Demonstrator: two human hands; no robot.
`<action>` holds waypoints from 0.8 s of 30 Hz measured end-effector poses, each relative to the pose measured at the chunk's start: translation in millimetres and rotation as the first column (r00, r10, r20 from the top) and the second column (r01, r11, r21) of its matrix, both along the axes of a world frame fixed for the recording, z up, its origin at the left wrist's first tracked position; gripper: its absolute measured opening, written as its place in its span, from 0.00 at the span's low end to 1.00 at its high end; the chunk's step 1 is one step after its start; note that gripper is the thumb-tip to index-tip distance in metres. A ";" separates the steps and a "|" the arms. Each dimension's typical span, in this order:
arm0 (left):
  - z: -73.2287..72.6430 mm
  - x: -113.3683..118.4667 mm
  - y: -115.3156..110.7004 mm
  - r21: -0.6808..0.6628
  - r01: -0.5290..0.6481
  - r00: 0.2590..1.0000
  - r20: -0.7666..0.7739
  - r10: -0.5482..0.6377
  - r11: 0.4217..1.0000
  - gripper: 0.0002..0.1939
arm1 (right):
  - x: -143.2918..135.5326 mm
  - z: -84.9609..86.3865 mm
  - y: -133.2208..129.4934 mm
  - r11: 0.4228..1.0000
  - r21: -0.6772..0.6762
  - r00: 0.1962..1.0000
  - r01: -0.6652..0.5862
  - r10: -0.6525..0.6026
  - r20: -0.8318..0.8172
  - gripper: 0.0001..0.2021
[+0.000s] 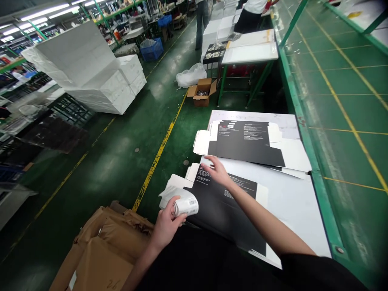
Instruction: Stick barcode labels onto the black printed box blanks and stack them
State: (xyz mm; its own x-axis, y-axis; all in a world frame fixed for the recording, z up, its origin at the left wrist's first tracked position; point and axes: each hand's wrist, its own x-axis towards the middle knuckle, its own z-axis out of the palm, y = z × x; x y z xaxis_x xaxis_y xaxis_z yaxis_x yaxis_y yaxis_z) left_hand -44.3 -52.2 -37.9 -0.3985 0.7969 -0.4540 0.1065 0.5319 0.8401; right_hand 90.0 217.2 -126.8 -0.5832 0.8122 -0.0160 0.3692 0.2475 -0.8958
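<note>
1 white roll of labels printed with small black barcodes (188, 206) sits in the bare left hand (169, 221), whose fingers and thumb are closed around its end; a pale, translucent strip (170, 195) hangs loose from its far side. The bare right hand (216, 170) is half open, fingers spread and slightly curled, with nothing visible in its grasp. It is over the upper edge of a flat, unfolded black-and-white cardboard carton (212, 202); whether it touches, I cannot tell. Beyond lies a 2nd flat black-and-white carton with white printed text (239, 145). Both cartons lie on a white-topped work table (298, 202), their white flaps overhanging its left edge. At lower left is crumpled brown cardboard (106, 242). Farther off, an open brown cardboard box (202, 100) stands on the green floor (121, 153).
</note>
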 end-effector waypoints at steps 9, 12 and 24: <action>27.6 9.7 13.2 0.118 -0.018 0.976 0.216 -0.008 0.993 0.34 | 43.7 105.0 -97.8 0.874 -0.012 0.836 -0.485 0.460 -0.300 0.16; 26.7 12.5 12.2 0.144 0.067 0.987 0.135 -0.086 0.987 0.31 | 53.7 106.7 -98.1 0.877 -0.012 0.839 -0.480 0.455 -0.299 0.15; 26.1 15.0 12.9 0.114 0.090 0.995 0.042 -0.096 0.989 0.29 | 58.5 101.1 -109.1 0.888 0.218 0.876 -0.405 0.445 -0.187 0.12</action>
State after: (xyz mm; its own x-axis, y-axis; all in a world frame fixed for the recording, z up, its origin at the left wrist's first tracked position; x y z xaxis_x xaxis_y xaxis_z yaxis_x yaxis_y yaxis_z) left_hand -29.3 -39.3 -11.8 -0.3006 0.8764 -0.3763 0.1096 0.4237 0.8992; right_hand 148.5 108.1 -25.7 -0.8439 0.4631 0.2708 -0.0126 0.4876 -0.8730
